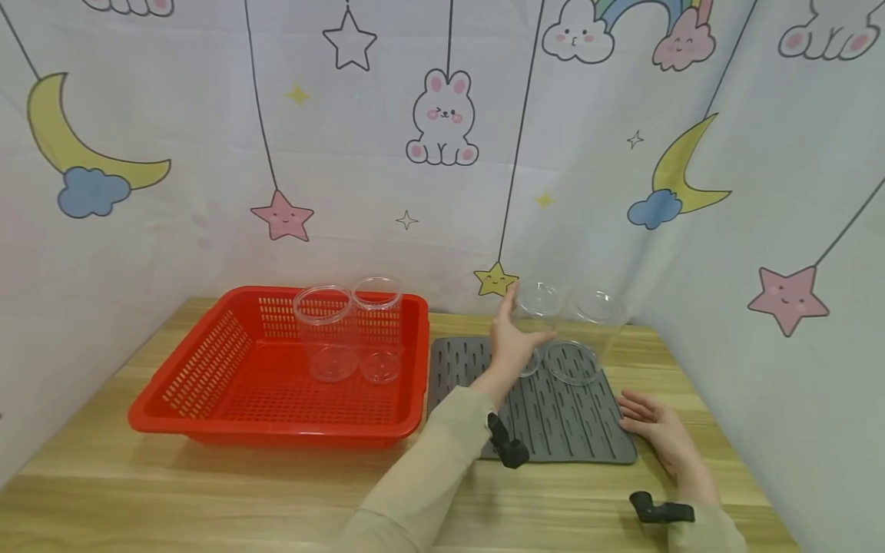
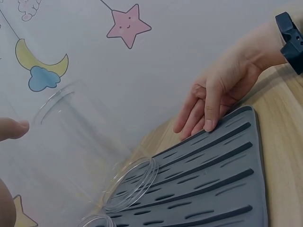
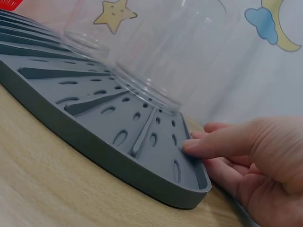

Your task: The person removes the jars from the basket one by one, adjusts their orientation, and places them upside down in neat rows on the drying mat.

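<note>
Grey and textured, the mat (image 1: 577,438) lies on a wood-patterned table (image 1: 207,499) and bears two clear cups, both upside down with their wide rims against it: a small cup (image 1: 539,313) and, just to its right, a bigger cup (image 1: 588,330). The left hand (image 1: 515,338) is at the left of the small cup, thumb and forefinger spread wide apart, the forefinger pointing up and the thumb reaching across in front; whether the skin touches the cup, I cannot tell. The right hand (image 1: 657,430) rests at the right edge of the mat — its thumb lies on the border while the other fingers, loosely bent, are beside it on the outer side; how firmly they press cannot be told. To the left of the mat, just beside it, sits a red basket (image 1: 276,428) with lattice walls. Two more clear cups stand upright in its right part, close together: a wide cup (image 1: 328,338) on the left and a narrow cup (image 1: 379,330) on the right. Both arms wear pale sleeves (image 1: 429,453) and black wrist mounts (image 1: 508,442). Behind the table hangs a white cloth (image 1: 346,253) printed with stars, moons, clouds and rabbits.
</note>
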{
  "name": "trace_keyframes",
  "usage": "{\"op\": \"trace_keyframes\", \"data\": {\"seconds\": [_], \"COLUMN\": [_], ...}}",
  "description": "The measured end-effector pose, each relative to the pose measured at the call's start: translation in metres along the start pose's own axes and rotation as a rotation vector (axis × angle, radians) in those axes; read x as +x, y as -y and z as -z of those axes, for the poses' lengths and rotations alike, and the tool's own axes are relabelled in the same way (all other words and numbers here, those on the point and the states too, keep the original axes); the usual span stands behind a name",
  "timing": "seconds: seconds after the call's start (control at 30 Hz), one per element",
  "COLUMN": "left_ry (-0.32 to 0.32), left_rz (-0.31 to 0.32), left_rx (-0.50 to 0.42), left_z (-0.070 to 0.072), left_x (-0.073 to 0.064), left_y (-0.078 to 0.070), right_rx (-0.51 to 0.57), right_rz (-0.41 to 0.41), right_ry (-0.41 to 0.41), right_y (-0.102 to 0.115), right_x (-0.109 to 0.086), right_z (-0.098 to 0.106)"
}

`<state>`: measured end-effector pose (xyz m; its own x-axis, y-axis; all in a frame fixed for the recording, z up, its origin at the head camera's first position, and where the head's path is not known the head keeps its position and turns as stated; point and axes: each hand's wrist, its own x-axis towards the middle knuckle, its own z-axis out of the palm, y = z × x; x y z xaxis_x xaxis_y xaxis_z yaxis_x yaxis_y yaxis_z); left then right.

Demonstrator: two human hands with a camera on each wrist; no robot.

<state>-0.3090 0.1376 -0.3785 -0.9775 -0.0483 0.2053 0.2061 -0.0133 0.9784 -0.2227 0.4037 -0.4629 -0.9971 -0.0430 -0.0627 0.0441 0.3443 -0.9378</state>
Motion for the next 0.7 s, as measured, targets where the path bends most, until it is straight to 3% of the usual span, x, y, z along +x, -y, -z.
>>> {"op": "trace_keyframes", "data": {"seconds": [0.33, 0.7], "left_ry": [-0.013, 0.008], "left_rz": [0.066, 0.088], "left_rx": [0.055, 0.099], "left_z": [-0.006, -0.006], "left_x": [0.009, 0.014], "left_y": [-0.002, -0.008], "right_rx": [0.000, 0.055], "right_rz": [-0.005, 0.006], "right_ry": [-0.012, -0.011], "right_y": [-0.003, -0.005], "right_x": [0.001, 0.000], "right_z": [0.001, 0.002]}}
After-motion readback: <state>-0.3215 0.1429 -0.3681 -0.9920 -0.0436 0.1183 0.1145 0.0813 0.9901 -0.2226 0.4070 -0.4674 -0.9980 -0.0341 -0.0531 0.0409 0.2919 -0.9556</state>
